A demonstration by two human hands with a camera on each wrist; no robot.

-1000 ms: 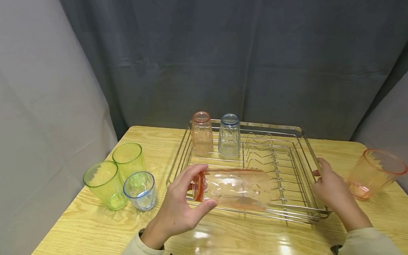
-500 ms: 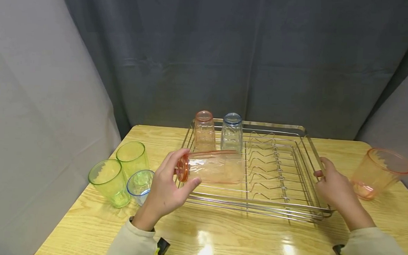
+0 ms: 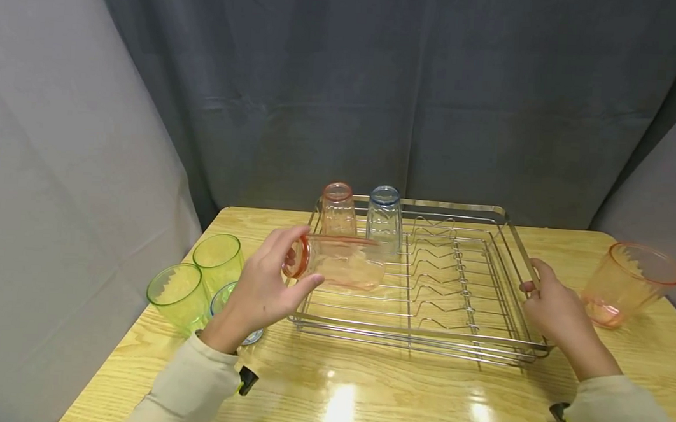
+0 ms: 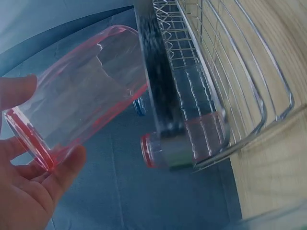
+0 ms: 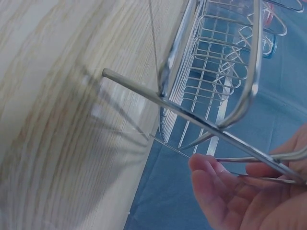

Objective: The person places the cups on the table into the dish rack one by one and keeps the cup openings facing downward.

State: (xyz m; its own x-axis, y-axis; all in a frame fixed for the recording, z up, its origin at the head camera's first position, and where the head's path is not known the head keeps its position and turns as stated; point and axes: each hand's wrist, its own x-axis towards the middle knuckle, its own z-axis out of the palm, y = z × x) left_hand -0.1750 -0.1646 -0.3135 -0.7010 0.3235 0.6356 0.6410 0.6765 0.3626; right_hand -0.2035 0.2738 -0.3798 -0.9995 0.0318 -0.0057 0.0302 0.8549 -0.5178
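My left hand (image 3: 262,290) holds a clear orange-pink drinking glass (image 3: 347,262) by its rimmed end, thumb on the near side and fingers on the far side. The glass lies sideways in the air over the left part of a wire dish rack (image 3: 452,335), its other end pointing right. In the left wrist view the thumb and fingers (image 4: 18,91) span that end of the glass. My right hand (image 3: 553,311) grips the rack's right side rail, fingers curled round the metal. At the rack's back left stand a pink glass (image 3: 338,216) and a blue glass (image 3: 384,226), both bottom up.
Two green glasses (image 3: 217,262) stand upright on the wooden table (image 3: 420,400) at the left. A small blue-rimmed glass (image 3: 218,299) beside them is partly hidden by my left hand. A wide orange glass (image 3: 626,290) stands right of the rack. A dark curtain (image 3: 297,107) hangs behind.
My left hand has carried the sideways glass left and toward the back, from the rack's front to over its left part. My right hand keeps its grip on the rail.
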